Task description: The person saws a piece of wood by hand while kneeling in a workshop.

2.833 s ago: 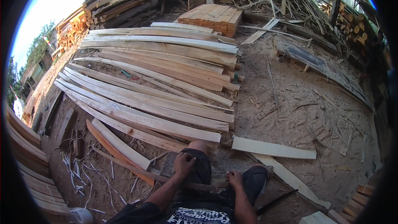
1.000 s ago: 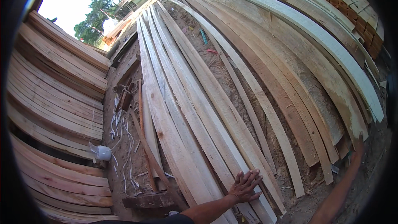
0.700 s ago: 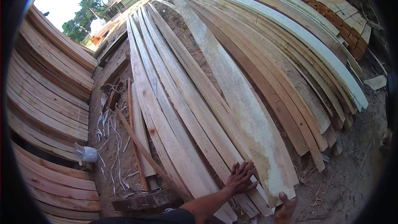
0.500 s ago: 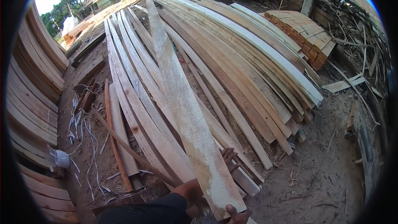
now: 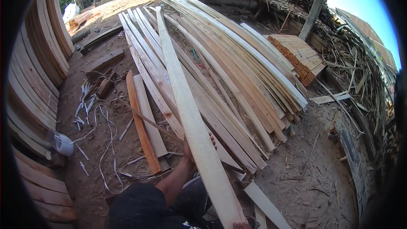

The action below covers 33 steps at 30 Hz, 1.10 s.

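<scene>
A long pale wooden board (image 5: 196, 127) runs from the lower edge toward the far end of the lumber, lengthwise in front of me. My left hand (image 5: 188, 152) grips it from beneath near mid-length, palm by its left edge and fingertips showing past the right edge. At the board's near end, my right hand (image 5: 241, 225) is closed on the end; most of that hand is cut off by the lower rim. Under and beside the board lie several sawn planks (image 5: 144, 72) on the ground.
A wide spread of planks (image 5: 237, 68) covers the middle. Upright boards (image 5: 32, 74) line the left, beside a white container (image 5: 63, 143) and loose white strapping (image 5: 111, 144). A short board (image 5: 265, 203) lies near right. Stacked short timber (image 5: 296, 55) and a brush heap (image 5: 343, 46) stand far right.
The board has been turned: its mottled greyish face has given way to a cleaner, yellowish one. My left hand now shows at the left edge too. The view has shifted, revealing more short board.
</scene>
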Each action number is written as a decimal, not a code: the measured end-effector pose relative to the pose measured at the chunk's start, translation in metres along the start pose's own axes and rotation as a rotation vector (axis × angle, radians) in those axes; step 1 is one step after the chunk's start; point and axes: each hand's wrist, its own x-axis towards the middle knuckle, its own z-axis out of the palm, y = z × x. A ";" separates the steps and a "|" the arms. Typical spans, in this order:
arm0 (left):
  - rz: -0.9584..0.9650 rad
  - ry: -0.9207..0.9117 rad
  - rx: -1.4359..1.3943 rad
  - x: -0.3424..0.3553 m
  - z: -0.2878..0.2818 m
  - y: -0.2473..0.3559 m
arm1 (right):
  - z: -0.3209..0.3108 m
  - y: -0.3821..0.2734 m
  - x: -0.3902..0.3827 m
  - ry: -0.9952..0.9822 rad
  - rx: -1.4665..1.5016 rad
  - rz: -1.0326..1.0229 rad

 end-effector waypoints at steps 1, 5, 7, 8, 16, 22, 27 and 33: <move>0.061 -0.027 -0.038 0.000 -0.001 -0.003 | -0.007 -0.005 0.002 -0.135 0.189 0.059; 0.035 -0.180 -0.213 -0.031 -0.018 -0.007 | -0.046 -0.004 0.010 -0.358 0.483 0.163; 0.011 -0.232 -0.256 -0.041 -0.030 -0.005 | -0.049 -0.013 0.033 -0.473 0.708 0.372; -0.025 -0.284 -0.321 -0.036 -0.034 -0.013 | -0.021 -0.006 0.030 -0.379 0.453 0.324; -0.139 -0.260 -0.396 -0.097 -0.030 -0.063 | 0.045 -0.018 0.085 -0.954 0.638 0.630; -0.107 -0.001 -0.217 -0.080 -0.025 -0.001 | -0.049 -0.022 -0.028 -0.706 0.153 0.544; -0.005 0.308 0.314 -0.020 -0.047 0.057 | -0.055 0.008 -0.217 -0.254 -0.207 0.511; -0.192 0.352 0.121 -0.051 -0.182 0.054 | 0.002 0.018 -0.370 -0.197 -0.313 0.699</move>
